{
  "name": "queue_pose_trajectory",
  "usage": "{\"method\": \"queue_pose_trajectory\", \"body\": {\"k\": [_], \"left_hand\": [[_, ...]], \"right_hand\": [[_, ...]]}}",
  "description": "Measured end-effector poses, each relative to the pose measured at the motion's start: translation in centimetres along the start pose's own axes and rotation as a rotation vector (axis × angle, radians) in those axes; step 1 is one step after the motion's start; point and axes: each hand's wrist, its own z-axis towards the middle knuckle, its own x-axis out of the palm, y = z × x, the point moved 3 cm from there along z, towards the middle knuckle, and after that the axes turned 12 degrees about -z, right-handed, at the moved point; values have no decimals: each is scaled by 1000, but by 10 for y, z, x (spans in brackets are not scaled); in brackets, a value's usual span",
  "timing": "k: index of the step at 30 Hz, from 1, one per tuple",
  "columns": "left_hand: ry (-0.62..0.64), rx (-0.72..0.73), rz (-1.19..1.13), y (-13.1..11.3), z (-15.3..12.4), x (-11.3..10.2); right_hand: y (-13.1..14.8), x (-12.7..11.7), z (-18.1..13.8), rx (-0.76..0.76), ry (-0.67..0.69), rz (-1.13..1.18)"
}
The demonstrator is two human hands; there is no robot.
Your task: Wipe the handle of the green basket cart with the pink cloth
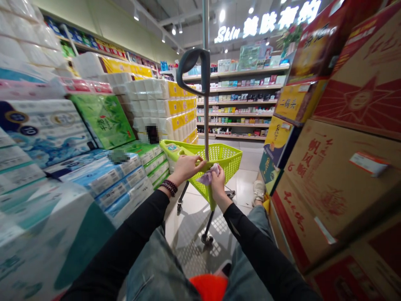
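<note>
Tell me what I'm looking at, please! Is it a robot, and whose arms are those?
There's no robot here, just a person's two bare hands. The single picture comes from a camera worn on that person's head, looking forward and down, so the arms reach out from the bottom.

The right hand holds a crumpled, pale purple cloth by the green basket. The left hand, below a beaded bracelet, is at the basket's near edge.

The basket has wheels and stands on a shiny floor. Wrapped paper packs are piled on the left, and cardboard boxes on the right.
</note>
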Motion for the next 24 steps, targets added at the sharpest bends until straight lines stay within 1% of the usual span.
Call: {"method": "queue_pose_trajectory", "body": {"k": [2,3,5,6,8,11,13,15,17,18,21,24], "left_hand": [[-28,-3,50,-3,-2,3],[-35,6,62,-3,-2,4],[-35,37,64,1,-2,4],[-31,52,55,3,-2,3],[-19,75,26,9,-2,1],[-8,96,-15,17,-4,-4],[-4,106,-34,22,-5,-7],[6,117,-53,25,-6,-8],[21,125,-66,29,-5,-9],[26,128,-68,32,-5,-9],[18,135,-72,38,-2,-10],[6,130,-76,46,-2,-11]], "right_hand": [[27,1,3,-96,-46,-23],[39,2,5,-158,-46,-52],[55,2,10,-259,-8,-128],[59,1,14,-293,24,-169],[55,-6,24,-344,100,-256],[37,-23,42,-403,189,-390],[25,-33,56,-369,212,-496],[21,-37,67,-287,243,-608],[26,-33,70,-243,296,-690],[32,-29,69,-252,325,-708],[51,-14,56,-357,390,-677],[57,-8,47,-439,426,-607]]}}
